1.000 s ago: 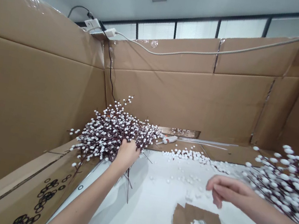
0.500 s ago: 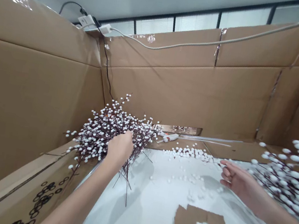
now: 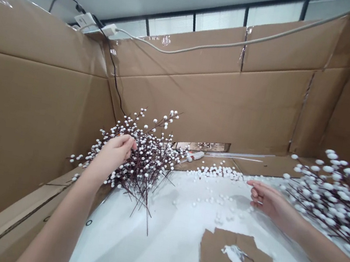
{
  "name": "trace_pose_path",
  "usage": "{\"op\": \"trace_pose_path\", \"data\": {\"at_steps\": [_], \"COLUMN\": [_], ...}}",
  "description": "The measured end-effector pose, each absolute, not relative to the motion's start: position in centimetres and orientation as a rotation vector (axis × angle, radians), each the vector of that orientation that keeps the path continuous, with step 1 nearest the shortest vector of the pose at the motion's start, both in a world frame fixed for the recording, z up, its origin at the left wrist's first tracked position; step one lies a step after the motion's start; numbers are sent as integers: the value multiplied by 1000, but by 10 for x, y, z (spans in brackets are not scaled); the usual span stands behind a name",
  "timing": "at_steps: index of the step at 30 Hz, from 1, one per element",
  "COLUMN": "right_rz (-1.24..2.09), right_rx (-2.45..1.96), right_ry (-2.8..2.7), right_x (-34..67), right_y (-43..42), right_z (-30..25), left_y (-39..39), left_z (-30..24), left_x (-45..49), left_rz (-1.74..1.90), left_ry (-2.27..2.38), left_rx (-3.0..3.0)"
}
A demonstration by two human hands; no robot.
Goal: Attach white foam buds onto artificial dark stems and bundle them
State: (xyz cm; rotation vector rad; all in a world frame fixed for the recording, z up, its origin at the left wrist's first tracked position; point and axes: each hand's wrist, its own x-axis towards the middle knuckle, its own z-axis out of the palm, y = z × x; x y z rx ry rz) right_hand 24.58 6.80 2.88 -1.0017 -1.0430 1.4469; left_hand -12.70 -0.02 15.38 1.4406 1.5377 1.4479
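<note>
My left hand [image 3: 113, 153] reaches into a heap of dark twigs with white berries [image 3: 145, 153] at the back left of the white table [image 3: 170, 245], its fingers curled around some of the twigs. My right hand [image 3: 267, 199] hovers palm-up over the table at the right, fingers loosely curled and holding nothing. A second bunch of white-berry branches [image 3: 334, 196] lies just right of that hand.
Loose white beads [image 3: 218, 173] lie scattered at the table's back. A torn cardboard piece [image 3: 236, 260] lies at the front. A glue gun [image 3: 195, 155] and thin rods rest by the back wall. Tall cardboard walls [image 3: 31, 117] enclose the table; a power strip [image 3: 88, 24] sits on top.
My left hand has moved up and left into the berry twigs, lifting some of them. My right hand has drifted back toward the far right bunch.
</note>
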Motion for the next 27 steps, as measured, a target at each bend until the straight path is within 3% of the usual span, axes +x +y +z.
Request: {"op": "trace_pose_path", "data": {"at_steps": [10, 27], "right_rz": [1506, 1381], "right_rx": [-961, -969], "right_ry": [-1052, -1109], "right_x": [250, 255], "right_y": [70, 72], "right_z": [20, 23], "left_y": [34, 41], "left_z": [102, 19], "left_x": [-85, -34], "left_rz": [1273, 1199], "left_ry": [866, 764], "left_rx": [1091, 1035]}}
